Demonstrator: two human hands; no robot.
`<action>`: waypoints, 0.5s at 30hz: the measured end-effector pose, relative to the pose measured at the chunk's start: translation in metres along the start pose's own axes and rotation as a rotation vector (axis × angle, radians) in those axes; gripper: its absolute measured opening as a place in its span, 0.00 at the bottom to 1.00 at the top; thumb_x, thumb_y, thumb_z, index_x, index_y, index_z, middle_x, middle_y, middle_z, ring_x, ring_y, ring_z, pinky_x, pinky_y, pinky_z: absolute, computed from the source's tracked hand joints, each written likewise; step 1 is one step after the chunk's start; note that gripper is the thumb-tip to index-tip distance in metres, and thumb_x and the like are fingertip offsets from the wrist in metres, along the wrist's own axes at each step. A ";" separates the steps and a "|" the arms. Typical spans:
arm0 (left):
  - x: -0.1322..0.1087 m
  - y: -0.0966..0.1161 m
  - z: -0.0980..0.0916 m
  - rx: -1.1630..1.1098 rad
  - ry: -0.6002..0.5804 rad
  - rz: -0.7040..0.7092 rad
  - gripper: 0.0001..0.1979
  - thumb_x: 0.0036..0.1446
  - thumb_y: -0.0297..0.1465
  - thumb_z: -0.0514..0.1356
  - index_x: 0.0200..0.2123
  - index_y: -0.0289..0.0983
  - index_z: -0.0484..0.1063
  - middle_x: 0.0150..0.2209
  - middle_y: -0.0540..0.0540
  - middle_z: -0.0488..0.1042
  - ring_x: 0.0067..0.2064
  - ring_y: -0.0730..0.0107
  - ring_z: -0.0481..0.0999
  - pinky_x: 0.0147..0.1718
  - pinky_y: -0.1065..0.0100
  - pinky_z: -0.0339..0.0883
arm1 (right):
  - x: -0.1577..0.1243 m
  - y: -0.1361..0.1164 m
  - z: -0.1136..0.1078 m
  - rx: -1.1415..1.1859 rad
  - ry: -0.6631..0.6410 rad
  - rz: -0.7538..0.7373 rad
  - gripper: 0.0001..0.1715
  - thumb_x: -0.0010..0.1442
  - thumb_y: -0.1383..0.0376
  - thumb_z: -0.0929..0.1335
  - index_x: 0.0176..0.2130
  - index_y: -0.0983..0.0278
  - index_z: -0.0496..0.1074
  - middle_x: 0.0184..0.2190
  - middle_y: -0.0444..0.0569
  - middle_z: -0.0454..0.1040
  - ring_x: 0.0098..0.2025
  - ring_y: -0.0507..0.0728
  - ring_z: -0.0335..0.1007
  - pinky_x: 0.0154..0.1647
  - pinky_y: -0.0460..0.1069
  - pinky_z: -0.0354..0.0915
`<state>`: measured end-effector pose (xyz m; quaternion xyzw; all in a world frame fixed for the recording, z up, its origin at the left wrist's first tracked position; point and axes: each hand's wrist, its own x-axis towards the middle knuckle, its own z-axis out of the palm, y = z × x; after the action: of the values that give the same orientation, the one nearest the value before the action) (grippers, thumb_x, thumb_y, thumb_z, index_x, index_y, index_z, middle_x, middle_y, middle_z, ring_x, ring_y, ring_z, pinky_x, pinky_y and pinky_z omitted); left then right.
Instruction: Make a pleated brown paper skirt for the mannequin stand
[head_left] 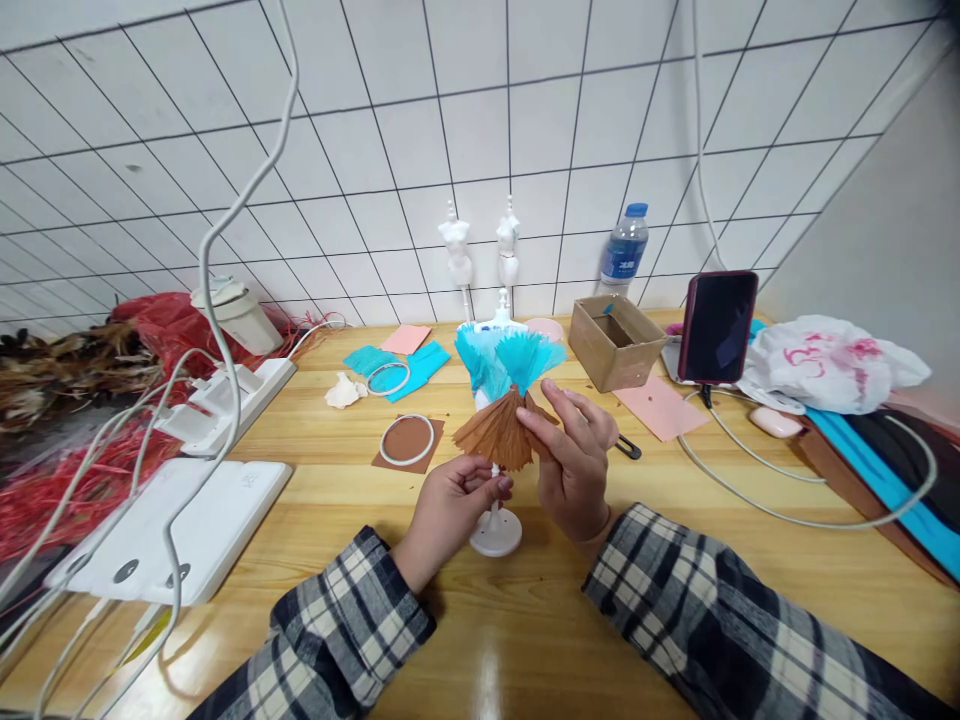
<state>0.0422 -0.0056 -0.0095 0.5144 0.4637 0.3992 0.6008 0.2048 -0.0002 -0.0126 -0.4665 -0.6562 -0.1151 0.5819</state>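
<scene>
A small white mannequin on a stand, its round base [496,534] on the table, is dressed in pleated paper. Turquoise crepe paper [529,358] fans out at the top, with a fringed edge. Below it flares a brown crepe paper skirt [491,430]. My left hand [463,505] is closed round the thin stem of the mannequin stand, just under the brown paper. At the right side of the skirt, my right hand [574,455] has its fingertips on the brown paper near its gathered top; its thumb is hidden. The mannequin's body is mostly covered by paper.
Two bare white mannequins [456,250] stand by the tiled wall. Around lie a white ring [407,440] on brown paper, turquoise paper [420,370], a cardboard box [616,345], a water bottle [626,245], a phone [721,325], a power strip [247,400] and a hanging cable [217,240].
</scene>
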 end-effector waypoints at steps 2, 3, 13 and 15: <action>0.000 0.001 0.001 0.007 -0.005 0.003 0.17 0.42 0.39 0.71 0.28 0.34 0.71 0.23 0.48 0.76 0.25 0.72 0.74 0.26 0.71 0.69 | -0.001 -0.001 0.000 0.016 -0.002 0.006 0.21 0.60 0.72 0.62 0.43 0.51 0.76 0.59 0.44 0.67 0.57 0.63 0.63 0.58 0.64 0.51; 0.000 0.001 0.001 0.013 -0.008 0.006 0.17 0.43 0.39 0.71 0.28 0.34 0.71 0.24 0.48 0.76 0.25 0.72 0.74 0.27 0.71 0.69 | -0.001 -0.002 0.000 0.019 -0.012 0.005 0.20 0.60 0.72 0.62 0.41 0.51 0.77 0.60 0.43 0.66 0.57 0.63 0.63 0.59 0.64 0.50; 0.003 0.002 -0.006 0.124 0.024 0.141 0.09 0.53 0.35 0.63 0.29 0.34 0.74 0.26 0.48 0.75 0.28 0.72 0.72 0.28 0.73 0.65 | -0.006 -0.008 -0.002 -0.050 -0.160 -0.214 0.28 0.51 0.67 0.67 0.49 0.43 0.72 0.62 0.40 0.62 0.64 0.66 0.54 0.64 0.70 0.36; 0.004 0.003 -0.007 0.120 0.070 0.149 0.09 0.53 0.35 0.62 0.29 0.34 0.74 0.27 0.47 0.77 0.29 0.70 0.73 0.29 0.71 0.67 | -0.008 -0.010 -0.004 -0.032 -0.184 -0.302 0.30 0.49 0.66 0.67 0.50 0.41 0.71 0.60 0.38 0.64 0.64 0.65 0.52 0.65 0.68 0.37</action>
<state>0.0365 -0.0001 -0.0074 0.5680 0.4681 0.4320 0.5212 0.1989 -0.0125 -0.0146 -0.3805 -0.7674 -0.1685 0.4878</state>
